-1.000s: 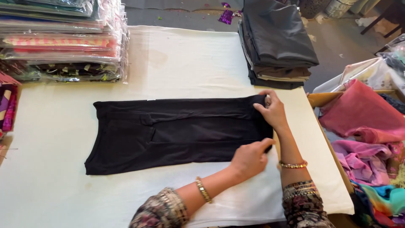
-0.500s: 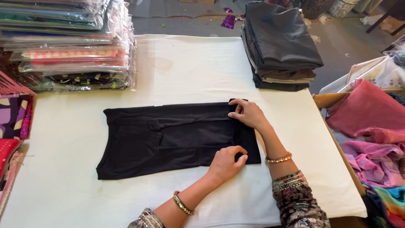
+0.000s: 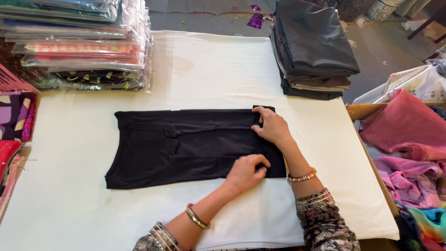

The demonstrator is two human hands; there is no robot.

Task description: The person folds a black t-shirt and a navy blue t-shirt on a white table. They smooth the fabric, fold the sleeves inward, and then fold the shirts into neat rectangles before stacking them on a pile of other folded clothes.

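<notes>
A black garment (image 3: 186,148) lies flat, folded into a long rectangle, on the white cloth-covered table (image 3: 209,65). My left hand (image 3: 246,171) rests on its lower right part, with the fingers curled and pinching the fabric near the bottom edge. My right hand (image 3: 272,125) sits on the upper right corner, its fingertips gripping the fabric by the top edge. Both wrists wear bangles, and both sleeves are patterned.
A stack of folded dark garments (image 3: 313,51) stands at the back right. Plastic-wrapped fabric packs (image 3: 79,46) are piled at the back left. Pink and coloured cloths (image 3: 409,153) lie off the table's right edge, and patterned fabrics (image 3: 14,116) lie at the left edge.
Both hands have shifted left from the garment's right end onto the fabric. The view has also moved, so the garment now sits more central.
</notes>
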